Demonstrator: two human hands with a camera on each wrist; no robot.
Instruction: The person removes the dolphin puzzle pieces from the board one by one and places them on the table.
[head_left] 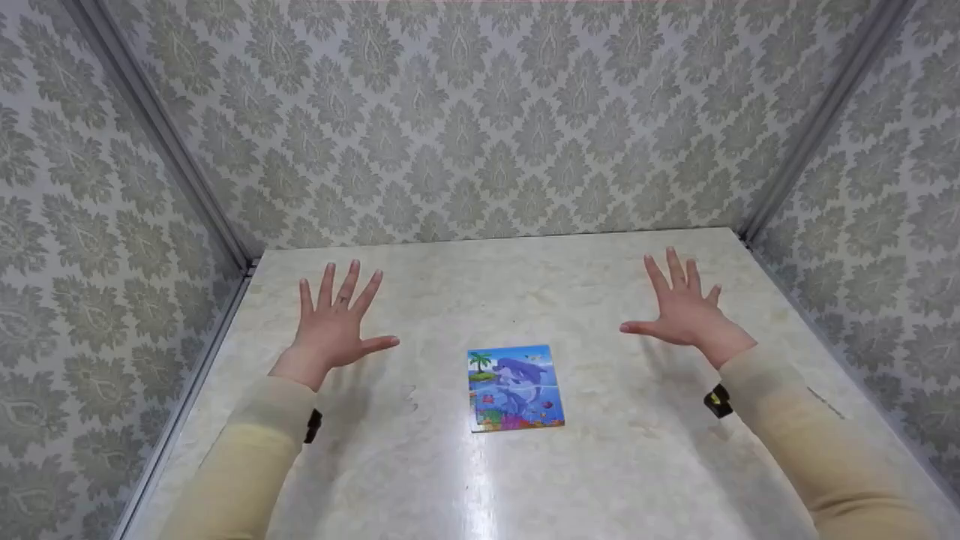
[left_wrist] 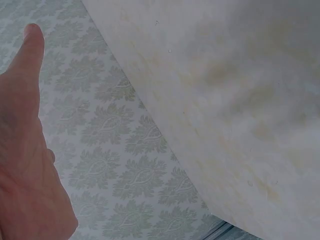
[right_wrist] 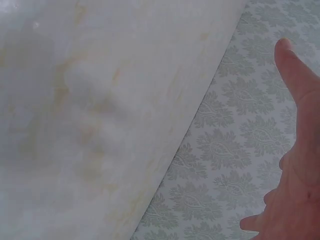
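Note:
A small rectangular picture board [head_left: 516, 388], printed with a purple dolphin, a palm tree and a bright sea floor, lies flat on the pale marbled table [head_left: 510, 292]. To its left, my left hand [head_left: 330, 330] is held over the table with fingers spread and thumb pointing toward the board. My right hand [head_left: 686, 307] mirrors it on the other side, fingers fanned out. Both hands are apart from the board and hold nothing. The left wrist view catches part of the left hand [left_wrist: 25, 140] with its thumb; the right wrist view has the right hand [right_wrist: 300, 150] along its edge.
Patterned wallpaper panels stand at the back [head_left: 465, 127], the left [head_left: 67, 225] and the right [head_left: 892, 225] of the table. Grey metal posts [head_left: 161, 127] join them at the corners. A dark band piece [head_left: 718, 401] sits at the right wrist.

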